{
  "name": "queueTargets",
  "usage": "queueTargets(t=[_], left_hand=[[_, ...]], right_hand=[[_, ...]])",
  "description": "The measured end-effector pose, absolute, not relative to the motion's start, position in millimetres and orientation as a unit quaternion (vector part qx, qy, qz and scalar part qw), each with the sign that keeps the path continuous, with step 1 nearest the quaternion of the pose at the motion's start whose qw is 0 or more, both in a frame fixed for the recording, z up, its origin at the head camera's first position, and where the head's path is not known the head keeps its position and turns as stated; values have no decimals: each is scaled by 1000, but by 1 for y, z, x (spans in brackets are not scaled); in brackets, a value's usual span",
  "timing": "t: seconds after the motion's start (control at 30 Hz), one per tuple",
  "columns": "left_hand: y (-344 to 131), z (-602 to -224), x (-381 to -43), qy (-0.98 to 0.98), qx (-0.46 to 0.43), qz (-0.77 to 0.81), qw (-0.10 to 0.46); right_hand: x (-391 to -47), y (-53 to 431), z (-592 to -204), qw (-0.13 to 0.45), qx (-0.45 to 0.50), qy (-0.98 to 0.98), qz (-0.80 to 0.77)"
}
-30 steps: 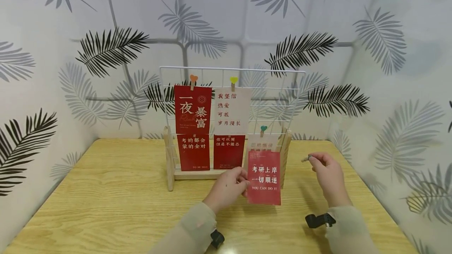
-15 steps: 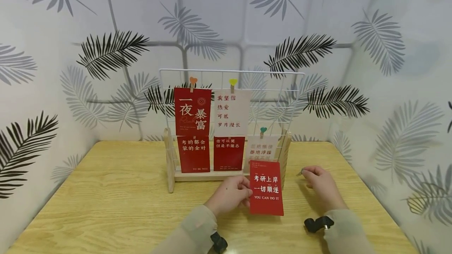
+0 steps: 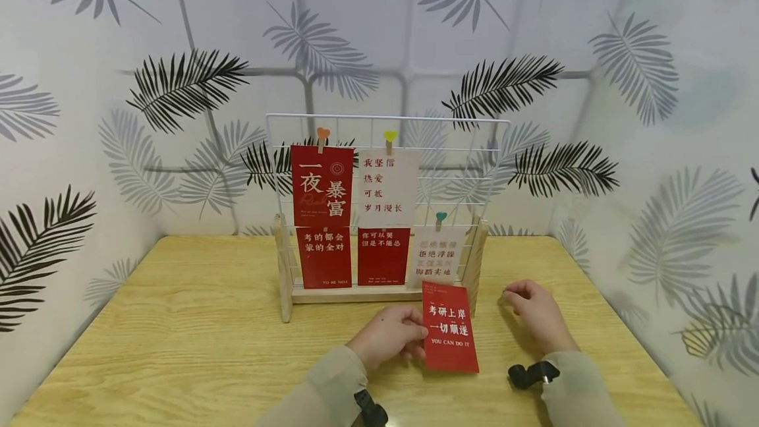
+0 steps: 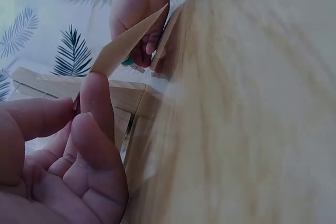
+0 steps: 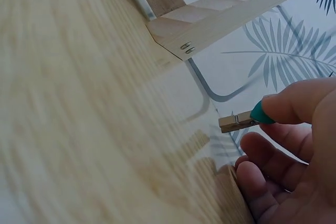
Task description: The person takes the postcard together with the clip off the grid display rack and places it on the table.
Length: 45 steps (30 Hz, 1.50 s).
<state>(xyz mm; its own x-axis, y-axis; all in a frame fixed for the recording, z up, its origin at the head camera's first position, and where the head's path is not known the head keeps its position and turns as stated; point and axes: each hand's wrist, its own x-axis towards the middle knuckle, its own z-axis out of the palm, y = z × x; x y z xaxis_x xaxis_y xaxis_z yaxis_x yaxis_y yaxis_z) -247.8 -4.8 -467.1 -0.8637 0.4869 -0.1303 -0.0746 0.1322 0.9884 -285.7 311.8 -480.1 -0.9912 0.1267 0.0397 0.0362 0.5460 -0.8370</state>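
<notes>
My left hand [image 3: 391, 336] pinches the left edge of a red card [image 3: 449, 328] with white lettering, thumb against fingers. The card leans back just in front of the rack's lower right part; from the left wrist view the pale back of the card [image 4: 128, 43] shows. To its right, my right hand [image 3: 541, 316] is low over the table. Thumb and forefinger there pinch a small wooden clothespin [image 5: 235, 123] by its teal end, with the wooden tip pointing toward the rack. In the head view most of this clothespin is hidden by the fingers.
A white wire grid rack [image 3: 388, 116] on a wooden stand [image 3: 479, 252] stands at the table's back. Several red and white cards hang on it from clothespins, one with a teal heart [image 3: 441, 217]. A patterned wall covering [image 3: 379, 31] rises behind the wooden table [image 3: 178, 348].
The red card has come down and slightly right in my left hand, uncovering more of the white card behind it. My right hand has lowered toward the table and moved a little left.
</notes>
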Motion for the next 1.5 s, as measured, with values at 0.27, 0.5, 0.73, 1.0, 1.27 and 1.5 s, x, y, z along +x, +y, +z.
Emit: queueTargets(t=[0.27,0.5,0.73,1.0,1.27,1.5], left_hand=[[-5,-470,-247,720,130,639,237],[-3,-469,-248,737,124,621,237],[-1,-466,-246,758,133,594,233],[-6,-459,-242,835,153,493,193],[-15,-452,-242,865,163,441,174],[-16,-448,-244,864,174,442,166]], right_hand=[[-286,312,-482,62,-35,-907,416],[-286,309,-480,71,-33,-923,377],[-286,308,-477,84,-34,-935,342],[-286,311,-480,82,-33,-933,349],[-283,312,-475,57,-46,-899,431],[-282,310,-468,64,-52,-885,458]])
